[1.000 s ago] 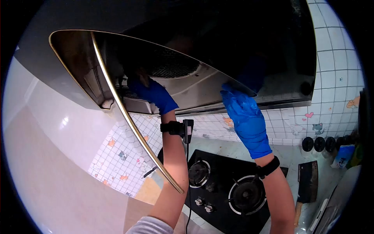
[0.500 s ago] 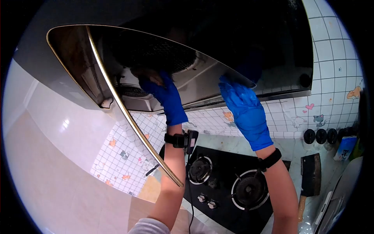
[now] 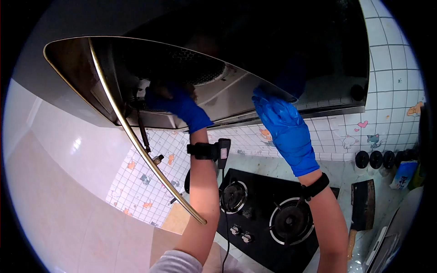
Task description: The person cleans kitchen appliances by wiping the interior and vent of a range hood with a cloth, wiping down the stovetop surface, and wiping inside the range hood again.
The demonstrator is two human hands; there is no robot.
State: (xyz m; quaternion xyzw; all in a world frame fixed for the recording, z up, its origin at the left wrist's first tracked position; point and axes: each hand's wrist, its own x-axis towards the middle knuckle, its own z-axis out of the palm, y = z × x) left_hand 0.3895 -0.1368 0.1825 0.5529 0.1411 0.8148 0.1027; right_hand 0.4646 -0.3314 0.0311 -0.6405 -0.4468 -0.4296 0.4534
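Note:
My left hand (image 3: pixel 180 107), in a blue glove, reaches up inside the range hood (image 3: pixel 332 102), beneath a round mesh grille (image 3: pixel 209 75). Its fingers are in dark shadow, so I cannot tell what they hold. Just left of the fingertips hangs a thin dark rod (image 3: pixel 142 125), with a small metal-tipped piece (image 3: pixel 158 159) near its lower end. My right hand (image 3: pixel 280 116), also blue-gloved, has its fingers closed at the lower right corner of the hood's tilted, gold-edged black panel (image 3: pixel 227 60); the fingertips are partly hidden.
Below is a black gas hob (image 3: pixel 255 218) with two burners. A cleaver (image 3: pixel 363 204) lies to its right, near several black-capped jars (image 3: pixel 375 160) and a blue packet (image 3: pixel 404 175). The panel's long gold edge (image 3: pixel 123 119) crosses in front of my left forearm. Tiled wall (image 3: pixel 387 73) stands behind.
My left hand has moved left and slightly up, deeper into the hood. The dark rod and metal-tipped piece have come into view beside it. The right hand stays almost still.

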